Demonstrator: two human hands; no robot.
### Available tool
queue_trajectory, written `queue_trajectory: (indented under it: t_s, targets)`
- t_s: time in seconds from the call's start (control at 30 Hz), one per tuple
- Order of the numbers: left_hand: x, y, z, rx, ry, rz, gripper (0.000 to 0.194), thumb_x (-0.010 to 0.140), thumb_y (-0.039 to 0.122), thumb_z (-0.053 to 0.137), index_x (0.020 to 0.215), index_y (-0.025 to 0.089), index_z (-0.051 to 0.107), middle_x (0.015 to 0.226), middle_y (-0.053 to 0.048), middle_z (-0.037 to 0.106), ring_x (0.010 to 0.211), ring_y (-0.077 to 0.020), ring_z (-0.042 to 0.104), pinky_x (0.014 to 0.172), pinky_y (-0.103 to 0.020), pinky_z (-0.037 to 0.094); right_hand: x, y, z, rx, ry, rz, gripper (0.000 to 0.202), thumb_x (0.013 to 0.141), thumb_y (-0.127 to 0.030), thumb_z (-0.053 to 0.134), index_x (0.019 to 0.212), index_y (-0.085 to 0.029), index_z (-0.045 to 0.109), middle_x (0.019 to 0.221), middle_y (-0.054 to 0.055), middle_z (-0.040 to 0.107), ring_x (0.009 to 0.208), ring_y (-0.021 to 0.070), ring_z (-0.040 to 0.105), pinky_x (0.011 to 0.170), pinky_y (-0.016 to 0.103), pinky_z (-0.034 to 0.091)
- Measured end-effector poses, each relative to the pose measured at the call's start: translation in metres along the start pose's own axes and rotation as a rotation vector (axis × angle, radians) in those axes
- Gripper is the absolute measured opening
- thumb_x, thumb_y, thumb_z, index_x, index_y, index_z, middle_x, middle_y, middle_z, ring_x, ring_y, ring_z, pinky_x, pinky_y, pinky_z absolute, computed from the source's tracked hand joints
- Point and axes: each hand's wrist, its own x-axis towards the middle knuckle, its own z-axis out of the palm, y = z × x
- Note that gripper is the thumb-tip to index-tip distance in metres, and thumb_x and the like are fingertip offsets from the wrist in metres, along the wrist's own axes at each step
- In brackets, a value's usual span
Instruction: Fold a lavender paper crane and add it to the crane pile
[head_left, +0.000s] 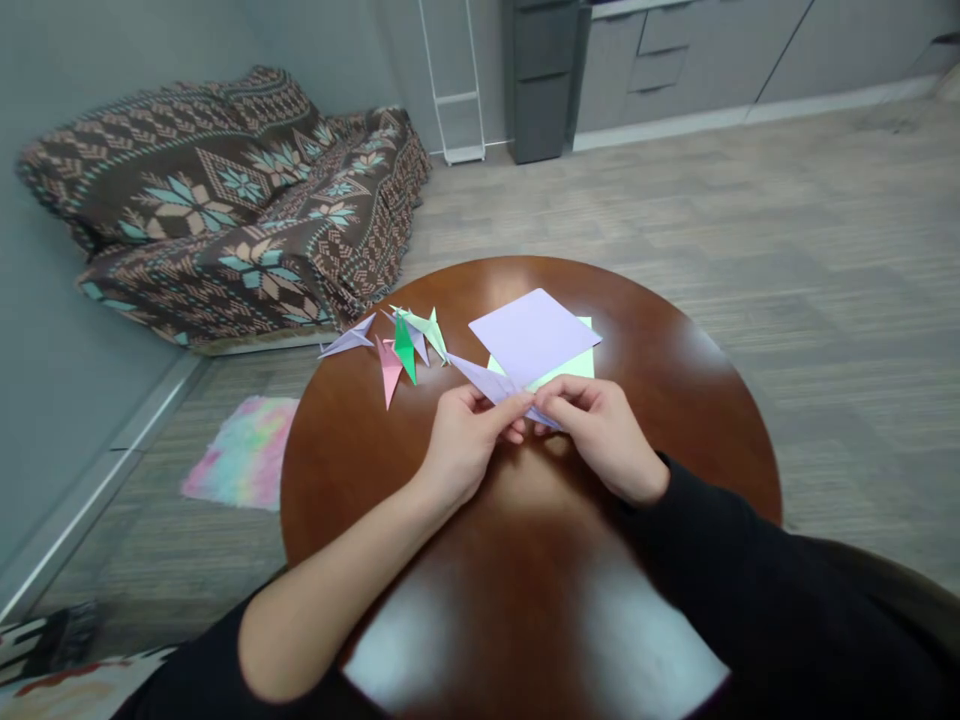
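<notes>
Glossy, smooth, reddish-brown wood on the round table (525, 600); matt, crisp paper in the lilac sheet (534, 330) and the folded figures (405, 350). Patterned woven cloth over the sofa (247, 220); fluffy, soft-looking pile on the pastel rug (244, 452).

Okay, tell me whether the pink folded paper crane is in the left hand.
No, the pink folded paper crane lies on the round table, apart from the left hand.

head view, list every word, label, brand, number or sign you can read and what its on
No readable text.
Dark item at lower left: pale marks, maybe lettering, too blurred and cut off to read.
Held paper, sheets, table: none visible.
</notes>
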Motion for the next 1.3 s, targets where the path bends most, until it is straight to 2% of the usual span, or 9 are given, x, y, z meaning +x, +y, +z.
queue_trajectory:
  t_s: [0.17, 0.57, 0.67, 0.77, 0.93, 1.1, 1.2, 1.3]
  targets:
    - [0.000, -0.002, 0.001, -0.024, 0.045, 0.031, 0.022, 0.068, 0.025, 0.086, 0.065, 0.011, 0.068, 0.055, 0.002, 0.061, 0.049, -0.0065, 0.051, 0.049, -0.018, 0.040, 0.000, -0.001, 0.003, -0.035, 0.010, -0.038, 0.010, 0.073, -0.024, 0.067, 0.069, -0.015, 0.068, 0.060, 0.000, 0.067, 0.057, 0.0113, 0.056, 0.059, 0.025, 0.042]
    - [0.010, 0.012, -0.003, -0.241, 0.203, 0.109, 0.021, 0.063, 0.016, 0.087, 0.071, 0.010, 0.069, 0.061, 0.002, 0.059, 0.053, -0.0038, 0.050, 0.047, -0.015, 0.037, 0.004, 0.006, -0.007, 0.052, 0.107, 0.043, 0.007, 0.067, -0.021, 0.065, 0.062, -0.016, 0.064, 0.057, -0.001, 0.062, 0.052, 0.0103, 0.055, 0.055, 0.024, 0.042]
    - [0.009, 0.010, -0.003, -0.214, 0.151, 0.070, 0.020, 0.065, 0.016, 0.086, 0.070, 0.009, 0.069, 0.061, 0.002, 0.059, 0.053, -0.0039, 0.050, 0.047, -0.015, 0.037, 0.005, 0.007, -0.007, 0.098, 0.114, 0.036, 0.012, 0.069, -0.027, 0.068, 0.069, -0.016, 0.066, 0.067, 0.000, 0.065, 0.057, 0.0119, 0.058, 0.060, 0.027, 0.048]
    - [0.006, 0.006, -0.002, -0.183, 0.090, 0.026, 0.019, 0.065, 0.016, 0.086, 0.072, 0.008, 0.070, 0.061, 0.001, 0.059, 0.052, -0.0041, 0.050, 0.047, -0.014, 0.038, 0.004, 0.005, -0.004, 0.041, 0.034, -0.003, 0.017, 0.074, -0.032, 0.070, 0.077, -0.015, 0.069, 0.073, 0.002, 0.067, 0.064, 0.0137, 0.061, 0.066, 0.029, 0.050]
    - [0.005, 0.005, -0.001, -0.184, 0.033, -0.031, 0.020, 0.069, 0.019, 0.085, 0.072, 0.009, 0.069, 0.064, 0.001, 0.060, 0.053, -0.0041, 0.051, 0.047, -0.014, 0.040, 0.001, 0.005, -0.001, -0.073, 0.004, -0.102, 0.011, 0.078, -0.026, 0.067, 0.073, -0.016, 0.066, 0.065, 0.000, 0.065, 0.062, 0.0125, 0.058, 0.064, 0.027, 0.044]
    - [0.005, 0.009, -0.001, -0.208, 0.091, -0.025, 0.022, 0.066, 0.017, 0.085, 0.069, 0.010, 0.064, 0.063, 0.002, 0.057, 0.048, -0.0017, 0.042, 0.040, -0.013, 0.029, 0.000, 0.007, -0.002, -0.115, 0.005, -0.121, 0.008, 0.078, -0.022, 0.065, 0.072, -0.017, 0.065, 0.062, -0.002, 0.063, 0.061, 0.0131, 0.056, 0.063, 0.028, 0.042]
    - [0.004, 0.008, -0.002, -0.110, 0.033, -0.052, 0.024, 0.068, 0.022, 0.085, 0.068, 0.011, 0.064, 0.055, 0.004, 0.052, 0.045, -0.0025, 0.036, 0.038, -0.014, 0.025, -0.001, 0.006, -0.001, -0.127, -0.019, -0.124, 0.010, 0.079, -0.024, 0.067, 0.072, -0.017, 0.065, 0.063, -0.002, 0.063, 0.059, 0.0122, 0.054, 0.061, 0.028, 0.041]
    - [0.002, 0.006, -0.003, -0.026, -0.033, -0.025, 0.027, 0.076, 0.035, 0.081, 0.079, 0.012, 0.069, 0.064, 0.001, 0.059, 0.054, -0.0068, 0.049, 0.045, -0.016, 0.038, -0.001, 0.003, 0.000, -0.041, -0.019, -0.084, 0.015, 0.079, -0.030, 0.072, 0.074, -0.017, 0.067, 0.056, -0.005, 0.056, 0.050, 0.0094, 0.044, 0.052, 0.026, 0.034]
